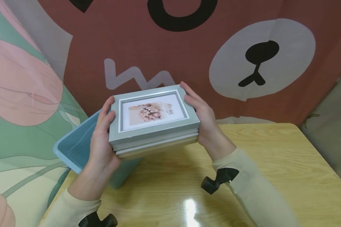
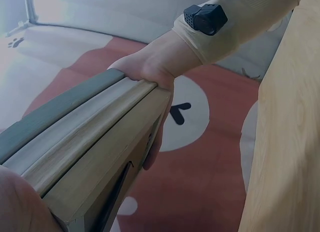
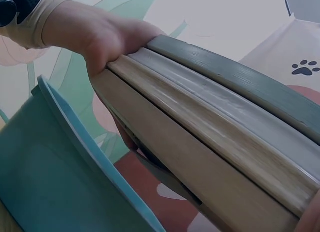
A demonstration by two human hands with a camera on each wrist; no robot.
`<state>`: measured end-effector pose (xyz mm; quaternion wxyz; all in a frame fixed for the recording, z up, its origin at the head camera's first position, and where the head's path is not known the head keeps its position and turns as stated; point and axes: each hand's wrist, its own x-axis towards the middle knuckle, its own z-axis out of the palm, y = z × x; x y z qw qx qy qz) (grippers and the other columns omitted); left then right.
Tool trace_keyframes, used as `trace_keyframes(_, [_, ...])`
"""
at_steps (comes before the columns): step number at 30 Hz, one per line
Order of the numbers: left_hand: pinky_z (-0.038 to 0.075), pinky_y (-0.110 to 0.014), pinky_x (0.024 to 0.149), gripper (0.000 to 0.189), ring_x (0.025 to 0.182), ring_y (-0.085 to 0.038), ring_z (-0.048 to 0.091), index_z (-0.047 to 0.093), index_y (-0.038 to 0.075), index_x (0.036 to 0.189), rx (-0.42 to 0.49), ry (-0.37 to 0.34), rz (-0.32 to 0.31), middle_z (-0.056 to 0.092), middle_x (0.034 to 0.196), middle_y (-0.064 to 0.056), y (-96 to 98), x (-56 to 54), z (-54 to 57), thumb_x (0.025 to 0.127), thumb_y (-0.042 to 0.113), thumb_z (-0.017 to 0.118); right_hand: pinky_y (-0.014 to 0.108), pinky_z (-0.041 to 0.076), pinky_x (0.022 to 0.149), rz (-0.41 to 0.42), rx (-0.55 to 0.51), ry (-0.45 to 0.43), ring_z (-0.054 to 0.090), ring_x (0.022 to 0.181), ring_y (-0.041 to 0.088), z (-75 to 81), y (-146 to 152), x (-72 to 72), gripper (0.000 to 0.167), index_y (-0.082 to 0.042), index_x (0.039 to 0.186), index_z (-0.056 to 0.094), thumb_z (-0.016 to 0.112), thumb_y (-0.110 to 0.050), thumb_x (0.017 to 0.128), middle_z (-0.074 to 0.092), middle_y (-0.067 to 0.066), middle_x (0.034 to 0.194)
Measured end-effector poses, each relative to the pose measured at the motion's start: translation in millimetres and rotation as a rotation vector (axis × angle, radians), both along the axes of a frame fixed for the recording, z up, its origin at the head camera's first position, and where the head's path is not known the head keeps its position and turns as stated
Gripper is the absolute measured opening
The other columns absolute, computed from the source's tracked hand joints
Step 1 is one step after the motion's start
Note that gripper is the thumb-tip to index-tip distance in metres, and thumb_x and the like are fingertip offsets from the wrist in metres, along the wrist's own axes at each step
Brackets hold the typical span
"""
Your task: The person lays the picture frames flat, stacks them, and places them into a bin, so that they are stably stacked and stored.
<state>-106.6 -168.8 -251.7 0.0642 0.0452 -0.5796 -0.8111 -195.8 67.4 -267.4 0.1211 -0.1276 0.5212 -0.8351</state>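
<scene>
Both hands hold a stack of picture frames up above the table. On top lies a grey-green picture frame [image 1: 156, 130] with a pink flower print behind its front. Below it, white and wood-toned frames [image 3: 210, 122] show as layers from the edge. My left hand [image 1: 102, 138] grips the stack's left end, fingertips over the top frame's edge. The right hand [image 1: 204, 123] grips the opposite end in the same way. In the left wrist view, the lowest frame [image 2: 107, 157] shows a dark stand piece on its underside.
A tilted blue plastic bin [image 1: 74, 142] stands at the left of the wooden table [image 1: 258, 176], partly behind my left hand. Behind the table hangs a cloth [image 1: 187, 53] with a brown bear print. Small black devices [image 1: 220, 179] are strapped to both sleeves.
</scene>
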Motion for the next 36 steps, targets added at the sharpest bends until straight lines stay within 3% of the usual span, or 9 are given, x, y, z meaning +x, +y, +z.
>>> trace_keyframes(7, [0.030,-0.040,0.128,0.046,0.160,-0.016,0.027,0.039,0.052,0.160,0.014,0.002,0.044,0.027,0.174,0.011,-14.9,1.8,-0.8,0.116,0.039,0.039,0.041,0.020,0.138,0.057,-0.050,-0.017,0.025,0.165,0.015,-2.7,-21.8,-10.6,0.055,-0.031,0.169,0.037,0.038,-0.025,0.114,0.030,-0.010,0.177])
trace_keyframes(14, [0.037,-0.033,0.118,0.045,0.156,-0.014,0.029,0.039,0.052,0.158,0.040,0.032,0.053,0.029,0.171,0.012,-32.4,7.2,-3.4,0.116,0.040,0.040,0.038,0.020,0.137,0.104,-0.092,-0.041,0.026,0.164,0.013,-4.9,-43.9,-16.8,0.056,-0.030,0.169,0.039,0.040,-0.022,0.113,0.031,-0.010,0.177])
trace_keyframes(27, [0.035,-0.029,0.120,0.049,0.160,-0.015,0.024,0.032,0.050,0.163,0.044,0.029,0.144,0.024,0.174,0.014,-53.1,10.7,-10.9,0.116,0.038,0.037,0.035,0.023,0.136,0.159,-0.049,-0.062,0.030,0.163,0.013,-7.8,-74.9,-30.2,0.054,-0.033,0.166,0.045,0.045,-0.023,0.112,0.036,-0.010,0.176])
trace_keyframes(36, [0.041,-0.026,0.112,0.047,0.153,-0.012,0.032,0.035,0.051,0.160,0.074,0.010,0.203,0.029,0.170,0.015,-69.4,11.6,-15.0,0.116,0.037,0.036,0.035,0.023,0.136,0.211,-0.059,-0.087,0.029,0.164,0.014,-13.1,-98.7,-40.3,0.054,-0.032,0.166,0.045,0.045,-0.022,0.112,0.036,-0.012,0.176])
